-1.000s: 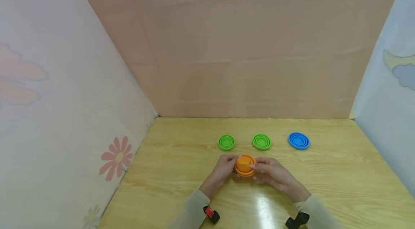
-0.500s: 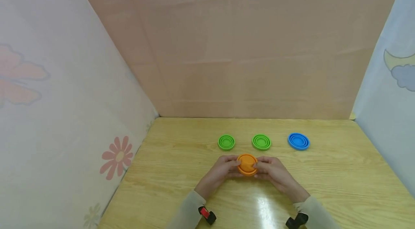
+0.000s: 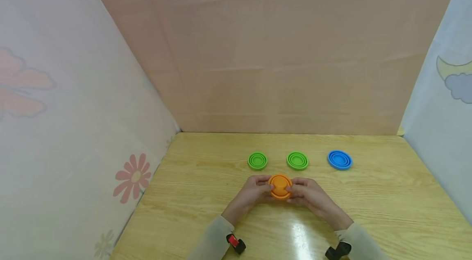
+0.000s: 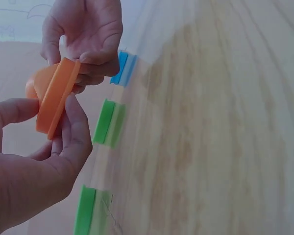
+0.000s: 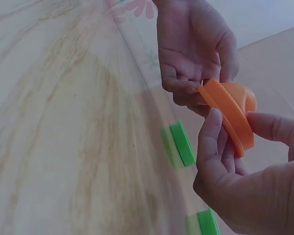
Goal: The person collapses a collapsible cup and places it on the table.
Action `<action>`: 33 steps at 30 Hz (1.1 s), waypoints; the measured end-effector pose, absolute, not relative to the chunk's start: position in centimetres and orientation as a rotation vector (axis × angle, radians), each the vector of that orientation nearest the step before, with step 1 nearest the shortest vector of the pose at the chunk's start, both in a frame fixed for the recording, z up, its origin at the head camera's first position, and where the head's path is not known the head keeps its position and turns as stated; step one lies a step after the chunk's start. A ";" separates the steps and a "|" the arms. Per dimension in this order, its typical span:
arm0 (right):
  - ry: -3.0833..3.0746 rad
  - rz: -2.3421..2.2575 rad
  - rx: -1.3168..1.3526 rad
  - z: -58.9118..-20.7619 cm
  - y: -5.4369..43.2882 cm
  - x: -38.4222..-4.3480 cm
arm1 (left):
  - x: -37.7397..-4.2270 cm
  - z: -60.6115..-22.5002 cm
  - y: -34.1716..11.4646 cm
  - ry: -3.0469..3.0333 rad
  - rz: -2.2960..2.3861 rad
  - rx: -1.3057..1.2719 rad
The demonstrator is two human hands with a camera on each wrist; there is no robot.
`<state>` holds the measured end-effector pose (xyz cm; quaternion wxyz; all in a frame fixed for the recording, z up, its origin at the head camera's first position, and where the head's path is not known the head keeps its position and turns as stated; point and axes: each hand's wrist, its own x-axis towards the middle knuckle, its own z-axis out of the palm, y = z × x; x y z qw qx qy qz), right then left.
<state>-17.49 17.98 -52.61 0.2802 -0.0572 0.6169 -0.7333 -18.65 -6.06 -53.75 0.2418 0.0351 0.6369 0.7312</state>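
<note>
Both hands hold an orange collapsible cup (image 3: 280, 186) above the table, near the middle of the head view. My left hand (image 3: 252, 193) pinches its left side, thumb on the raised centre and fingers behind the rim. From the right, my right hand (image 3: 310, 195) grips it the same way. The wrist views show the orange cup (image 4: 58, 100) tilted on edge, its centre bulging toward the thumbs and dented where they press. Beyond the hands lie two green collapsed cups (image 3: 257, 161) (image 3: 297, 161) and a blue collapsed cup (image 3: 339, 160), flat in a row.
The wood-grain table (image 3: 206, 170) ends at a brown back panel (image 3: 265, 67). Pale patterned side walls stand at left (image 3: 73, 129) and right (image 3: 439, 141). Dark straps (image 3: 236, 244) sit on both sleeves.
The orange cup's protruding centre looks lower and pressed in compared with one second ago. My left thumb has moved from the rim onto that centre. The green and blue cups stay put.
</note>
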 end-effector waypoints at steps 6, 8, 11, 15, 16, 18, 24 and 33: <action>1.641 -1.975 -0.216 -52.4 17.7 -17.6 | -18.8 -54.2 -5.8 1.852 2.031 0.064; 1.672 -1.972 -0.222 -52.5 17.6 -17.6 | -18.8 -54.3 -5.7 1.890 2.034 0.061; 1.726 -1.964 -0.196 -52.7 17.1 -17.7 | -18.7 -54.3 -5.6 1.953 2.005 0.055; 1.780 -1.966 -0.130 -53.1 16.6 -17.6 | -18.5 -54.0 -5.2 2.055 1.937 0.067; 1.782 -1.973 -0.116 -53.2 16.4 -17.6 | -18.4 -54.0 -5.2 2.076 1.926 0.075; 1.790 -1.980 -0.079 -53.2 16.2 -17.5 | -18.2 -53.9 -4.9 2.098 1.923 0.086; 1.770 -2.005 -0.030 -52.9 16.0 -17.5 | -18.2 -53.6 -4.9 2.062 1.936 0.090; 1.790 -1.998 -0.040 -52.5 16.4 -17.5 | -18.6 -53.3 -6.2 1.887 1.903 0.191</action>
